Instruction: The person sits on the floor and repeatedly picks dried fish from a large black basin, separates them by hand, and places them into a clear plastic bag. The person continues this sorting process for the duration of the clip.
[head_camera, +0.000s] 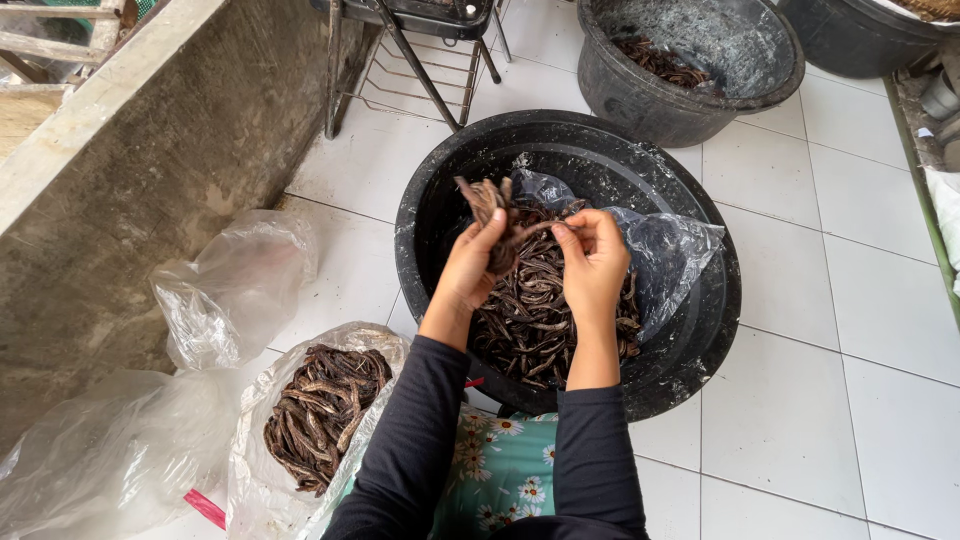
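**Sorting dried pods over the black tub**

At near left, a clear plastic bag (310, 420) is sitting full of pods. The left hand (470, 265) is gripping a dark pod bunch (492, 205); the right hand (592, 262) is pinching one strand above the black tub (690, 345). Separating seems underway. White floor tiles (830, 400) are spreading right.

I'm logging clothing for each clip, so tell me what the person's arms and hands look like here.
Both arms wear long, plain black sleeves ending at the wrists. The left hand and right hand are bare: no gloves, rings, watch or bracelets visible.
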